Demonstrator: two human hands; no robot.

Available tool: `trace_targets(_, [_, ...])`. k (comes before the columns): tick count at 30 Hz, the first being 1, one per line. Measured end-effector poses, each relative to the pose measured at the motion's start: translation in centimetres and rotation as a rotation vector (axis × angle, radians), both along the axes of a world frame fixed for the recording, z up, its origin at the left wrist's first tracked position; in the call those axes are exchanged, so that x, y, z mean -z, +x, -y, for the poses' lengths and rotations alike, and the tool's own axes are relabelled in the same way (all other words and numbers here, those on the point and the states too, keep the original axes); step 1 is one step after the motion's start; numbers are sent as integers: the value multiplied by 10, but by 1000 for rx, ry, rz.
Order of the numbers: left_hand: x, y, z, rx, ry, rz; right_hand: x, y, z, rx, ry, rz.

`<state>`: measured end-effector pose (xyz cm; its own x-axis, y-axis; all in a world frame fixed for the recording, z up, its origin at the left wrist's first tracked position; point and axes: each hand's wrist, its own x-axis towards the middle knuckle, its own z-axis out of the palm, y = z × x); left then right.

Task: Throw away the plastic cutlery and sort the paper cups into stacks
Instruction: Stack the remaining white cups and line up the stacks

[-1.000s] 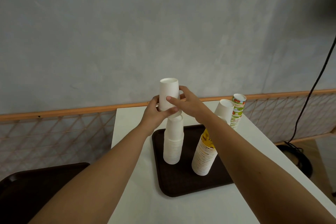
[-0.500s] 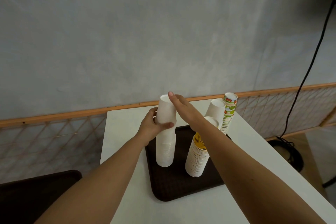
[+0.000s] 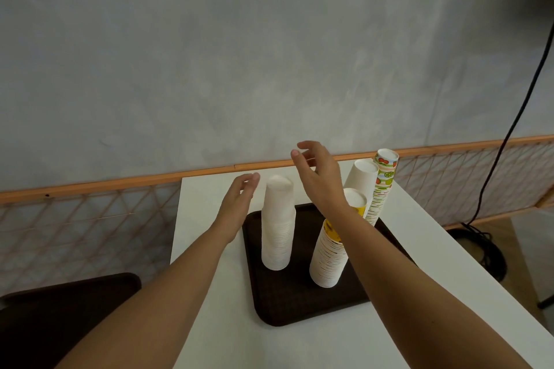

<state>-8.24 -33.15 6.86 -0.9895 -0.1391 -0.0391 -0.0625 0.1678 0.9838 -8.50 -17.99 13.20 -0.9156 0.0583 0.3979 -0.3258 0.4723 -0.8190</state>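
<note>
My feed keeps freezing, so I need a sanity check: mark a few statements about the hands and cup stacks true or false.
1. The left hand and right hand hold nothing. True.
2. The near white stack stands on the bare table. False: it stands on the brown tray.
3. Its cups are upside down, bases up. True.
4. The green-and-red patterned stack lies on its side. False: it stands upright, at the far right.
</note>
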Motion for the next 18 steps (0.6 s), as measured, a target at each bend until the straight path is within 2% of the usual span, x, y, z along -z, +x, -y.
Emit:
trace_targets(5, [22,11,4,-103,-7,1,33,22,5,31,-55,-20])
trace_targets(12, [62,25,2,-144,-16,58,106,42,10,9,-75,219])
trace_targets(18, [92,34,-4,-87,0,158,152,46,10,-36,-161,516])
